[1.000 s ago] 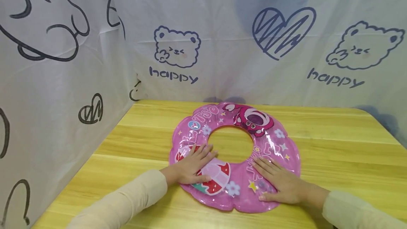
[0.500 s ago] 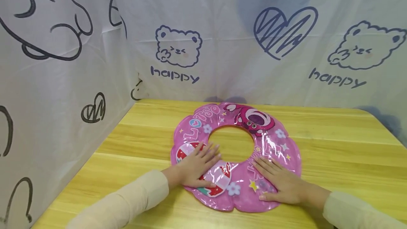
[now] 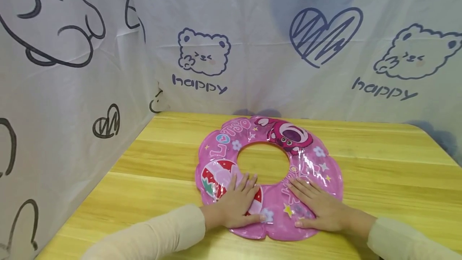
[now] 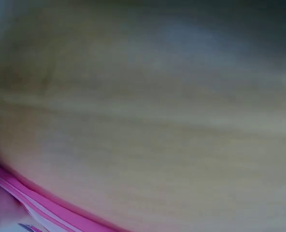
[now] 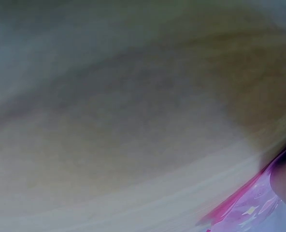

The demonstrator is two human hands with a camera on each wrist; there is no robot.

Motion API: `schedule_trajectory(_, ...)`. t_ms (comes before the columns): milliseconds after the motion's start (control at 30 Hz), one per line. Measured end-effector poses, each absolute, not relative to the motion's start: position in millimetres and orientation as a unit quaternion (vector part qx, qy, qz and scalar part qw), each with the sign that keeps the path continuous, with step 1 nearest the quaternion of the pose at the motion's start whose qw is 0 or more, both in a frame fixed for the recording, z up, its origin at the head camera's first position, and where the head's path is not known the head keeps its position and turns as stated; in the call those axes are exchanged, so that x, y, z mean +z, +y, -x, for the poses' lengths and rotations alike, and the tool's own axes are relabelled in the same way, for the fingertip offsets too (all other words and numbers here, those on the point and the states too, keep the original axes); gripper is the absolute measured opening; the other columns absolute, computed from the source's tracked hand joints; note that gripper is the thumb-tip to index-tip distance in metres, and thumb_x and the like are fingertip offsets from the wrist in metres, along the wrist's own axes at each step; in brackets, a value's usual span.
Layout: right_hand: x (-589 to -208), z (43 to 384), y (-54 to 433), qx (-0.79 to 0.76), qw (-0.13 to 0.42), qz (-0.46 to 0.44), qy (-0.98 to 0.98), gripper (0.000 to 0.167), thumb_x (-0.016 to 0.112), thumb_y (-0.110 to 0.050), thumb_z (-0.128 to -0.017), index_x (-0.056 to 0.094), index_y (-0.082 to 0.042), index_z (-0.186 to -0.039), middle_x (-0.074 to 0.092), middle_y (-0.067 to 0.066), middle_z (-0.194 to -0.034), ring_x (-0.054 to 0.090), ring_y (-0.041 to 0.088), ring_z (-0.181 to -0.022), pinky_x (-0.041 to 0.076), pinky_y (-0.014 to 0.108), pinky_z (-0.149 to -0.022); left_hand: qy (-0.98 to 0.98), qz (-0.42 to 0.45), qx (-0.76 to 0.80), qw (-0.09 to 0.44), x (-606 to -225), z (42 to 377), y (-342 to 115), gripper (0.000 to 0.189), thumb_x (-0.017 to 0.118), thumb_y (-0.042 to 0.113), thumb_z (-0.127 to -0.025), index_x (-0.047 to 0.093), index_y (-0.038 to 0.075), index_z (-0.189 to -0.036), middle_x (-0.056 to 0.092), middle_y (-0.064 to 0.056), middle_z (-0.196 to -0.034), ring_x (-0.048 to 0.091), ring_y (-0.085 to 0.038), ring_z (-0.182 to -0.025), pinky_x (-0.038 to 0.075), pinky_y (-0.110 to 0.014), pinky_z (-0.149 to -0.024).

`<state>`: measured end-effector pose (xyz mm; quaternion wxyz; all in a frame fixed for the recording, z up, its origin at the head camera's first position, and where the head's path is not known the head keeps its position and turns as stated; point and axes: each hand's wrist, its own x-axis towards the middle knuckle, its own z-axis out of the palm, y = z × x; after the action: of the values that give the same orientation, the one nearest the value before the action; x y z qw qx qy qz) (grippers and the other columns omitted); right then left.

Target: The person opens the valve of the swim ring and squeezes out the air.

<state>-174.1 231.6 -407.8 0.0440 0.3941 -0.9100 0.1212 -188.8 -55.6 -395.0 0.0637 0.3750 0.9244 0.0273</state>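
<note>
A pink swim ring [image 3: 249, 228] with a cartoon bear, stars, flowers and "LOTSO" lettering lies flat on the wooden table. My left hand [image 3: 236, 204] rests on its near left part, fingers spread over a red and pink round print and thumb toward a small blue flower. On the near right part lies my right hand [image 3: 321, 210], palm down with straight fingers pointing at the ring's hole. In the left wrist view a pink edge of the swim ring [image 4: 51, 205] shows at the lower left. The right wrist view has its shiny border [image 5: 244, 208] at the lower right.
The yellow wood-grain table [image 3: 390, 159] extends around the ring. Behind it hangs a white cloth [image 3: 260, 79] with drawn bears, a heart and the word "happy". Another drawn-on cloth [image 3: 68, 99] covers the left side.
My left hand has slid right and slightly nearer across the swim ring, uncovering more of the round print at left. The right hand has stayed in place on the ring.
</note>
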Motion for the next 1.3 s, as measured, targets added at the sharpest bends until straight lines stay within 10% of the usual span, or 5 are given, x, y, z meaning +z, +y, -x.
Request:
schedule_trajectory(967,-409,173,231,0.103,0.052,-0.386,-0.915,0.083,0.056,-0.057,-0.083,0.029,-0.008,-0.146,0.03,0.014,-0.151,0.004,0.009,-0.145,-0.014,0.013,-0.112,0.915,-0.398,-0.004,0.062,-387,173,-32,0.066,0.029,0.06,-0.093,0.022,0.025,-0.149,0.012,-0.003,-0.157,0.013,-0.023,-0.145,0.016,-0.055,-0.114)
schedule_trajectory(1300,-405,176,239,0.1,0.071,-0.416,-0.901,0.084,0.059,-0.058,-0.081,0.034,-0.009,-0.144,0.034,0.014,-0.149,0.004,0.008,-0.144,-0.012,0.013,-0.113,0.896,-0.429,0.088,0.075,-384,186,-44,0.065,0.028,0.051,-0.097,0.016,0.016,-0.15,0.01,-0.011,-0.157,0.019,-0.026,-0.143,0.019,-0.051,-0.115)
